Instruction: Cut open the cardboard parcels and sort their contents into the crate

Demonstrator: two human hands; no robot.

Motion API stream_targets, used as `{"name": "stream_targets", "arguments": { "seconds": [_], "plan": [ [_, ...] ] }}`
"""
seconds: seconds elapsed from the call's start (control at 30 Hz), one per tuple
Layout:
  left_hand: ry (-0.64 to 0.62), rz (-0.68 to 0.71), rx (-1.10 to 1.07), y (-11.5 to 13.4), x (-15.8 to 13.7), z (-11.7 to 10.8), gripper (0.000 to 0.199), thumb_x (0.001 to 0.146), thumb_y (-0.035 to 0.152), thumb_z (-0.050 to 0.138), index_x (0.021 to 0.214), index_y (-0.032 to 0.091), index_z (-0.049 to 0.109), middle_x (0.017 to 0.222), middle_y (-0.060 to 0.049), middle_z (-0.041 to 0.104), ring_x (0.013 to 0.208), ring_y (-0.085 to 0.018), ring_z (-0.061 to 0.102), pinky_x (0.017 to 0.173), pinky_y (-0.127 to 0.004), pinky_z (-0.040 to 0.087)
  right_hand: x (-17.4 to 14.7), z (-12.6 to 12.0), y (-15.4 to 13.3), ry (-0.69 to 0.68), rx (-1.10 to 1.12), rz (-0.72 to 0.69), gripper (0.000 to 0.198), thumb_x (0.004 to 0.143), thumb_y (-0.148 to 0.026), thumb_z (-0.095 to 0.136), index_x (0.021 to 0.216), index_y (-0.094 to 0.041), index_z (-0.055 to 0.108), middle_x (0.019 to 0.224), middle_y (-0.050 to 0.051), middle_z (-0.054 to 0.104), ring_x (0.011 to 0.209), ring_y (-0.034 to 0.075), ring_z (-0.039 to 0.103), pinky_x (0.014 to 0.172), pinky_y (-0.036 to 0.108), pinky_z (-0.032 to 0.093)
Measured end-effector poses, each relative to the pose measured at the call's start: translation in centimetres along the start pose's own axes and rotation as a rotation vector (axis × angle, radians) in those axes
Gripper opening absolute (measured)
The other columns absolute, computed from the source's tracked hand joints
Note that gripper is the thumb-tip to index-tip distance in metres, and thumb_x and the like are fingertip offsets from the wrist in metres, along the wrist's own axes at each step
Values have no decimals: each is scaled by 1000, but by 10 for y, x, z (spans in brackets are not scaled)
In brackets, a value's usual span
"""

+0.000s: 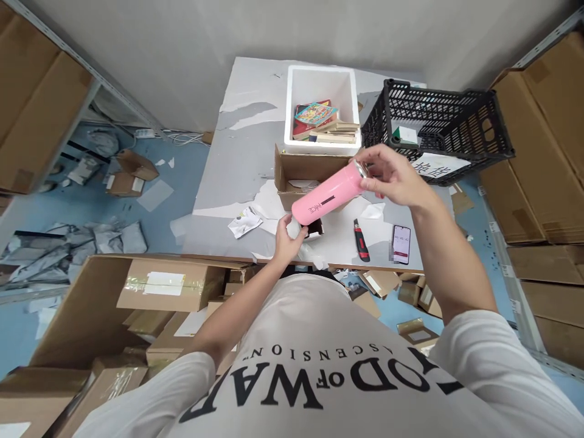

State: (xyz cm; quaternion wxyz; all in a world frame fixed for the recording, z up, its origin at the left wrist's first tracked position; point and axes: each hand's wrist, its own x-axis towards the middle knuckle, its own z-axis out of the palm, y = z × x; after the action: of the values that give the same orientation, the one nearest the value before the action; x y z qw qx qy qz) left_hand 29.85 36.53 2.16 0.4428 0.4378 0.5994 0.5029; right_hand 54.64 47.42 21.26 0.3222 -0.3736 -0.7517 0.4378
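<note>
A pink thermos bottle [326, 193] with dark lettering and a silver rim is held tilted above the table, its rim end up and to the right. My right hand [392, 173] grips it around the rim end. At the lower end, the fingers of my left hand [288, 240] close on the base. Below the bottle, partly hidden by it and my left hand, is a small box with a dark inside [314, 228]. Behind the bottle stands an open cardboard box [314, 165] with white paper in it.
A white foam box [323, 76] holds books and booklets [317, 114]. Beside it stands a black plastic crate [449, 112]. A red and black box cutter [361, 241], a phone [401, 244] and a crumpled white packet [245, 222] lie on the table [214, 182]. Cartons [168, 285] fill a large box at front left.
</note>
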Motion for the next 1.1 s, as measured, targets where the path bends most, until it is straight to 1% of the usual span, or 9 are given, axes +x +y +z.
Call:
{"name": "stream_targets", "arguments": {
  "seconds": [0.13,0.27,0.37,0.43,0.57,0.67,0.8,1.0,1.1],
  "plan": [
    [-125,-54,-90,-23,20,11,69,62,22,75,125,20,47,133,-12,52,128,-28,48,111,-49,31,-26,18,23,30,-53,1,46,74,-48,74,109,-23,58,106,5,62,80,15,58,60,24,48],
    [-305,-1,-125,-34,21,1,75,62,27,77,130,19,46,141,-14,47,136,-30,40,115,-49,25,-41,27,37,17,-134,19,43,77,-43,71,113,-23,57,107,6,62,71,11,53,53,22,42],
    [-391,76,-73,-35,19,-6,98,46,26,88,134,19,44,145,-14,42,140,-33,34,118,-48,20,-45,29,41,17,-185,28,42,78,-40,69,114,-23,57,105,6,62,70,12,52,51,22,41],
    [-375,100,-29,-35,20,-4,100,41,25,90,131,20,47,141,-14,47,136,-33,39,116,-50,22,-46,30,39,10,-213,21,40,79,-40,67,114,-23,57,103,6,63,70,12,53,52,23,42],
    [-334,94,32,-33,22,2,78,50,26,88,120,21,55,128,-12,57,124,-32,51,110,-51,32,-43,32,25,-65,-352,-49,35,83,-41,62,113,-23,59,108,7,64,73,15,57,59,26,46],
    [-338,63,7,-29,19,1,73,50,25,87,117,22,57,125,-11,59,122,-31,52,108,-50,34,-36,43,11,-198,-467,-122,32,87,-41,58,113,-23,61,111,9,63,75,16,59,66,28,47],
    [-345,48,-24,-29,16,1,73,52,25,86,119,22,56,128,-11,56,124,-30,50,109,-49,34,-21,70,6,-375,-597,-190,30,91,-40,52,113,-22,62,116,11,60,83,18,61,72,30,46],
    [-290,-10,-50,-33,20,2,76,47,22,88,115,20,56,123,-11,57,122,-30,51,109,-48,34,-18,116,37,-447,-810,-92,34,91,-39,52,121,-24,57,127,13,50,79,18,60,64,29,44],
    [-305,-9,-70,-33,21,0,74,48,25,88,116,20,56,125,-12,56,123,-30,50,108,-49,35,-29,137,59,-432,-923,-24,33,92,-37,51,120,-21,56,125,15,52,88,23,60,62,30,45]
  ]
}}
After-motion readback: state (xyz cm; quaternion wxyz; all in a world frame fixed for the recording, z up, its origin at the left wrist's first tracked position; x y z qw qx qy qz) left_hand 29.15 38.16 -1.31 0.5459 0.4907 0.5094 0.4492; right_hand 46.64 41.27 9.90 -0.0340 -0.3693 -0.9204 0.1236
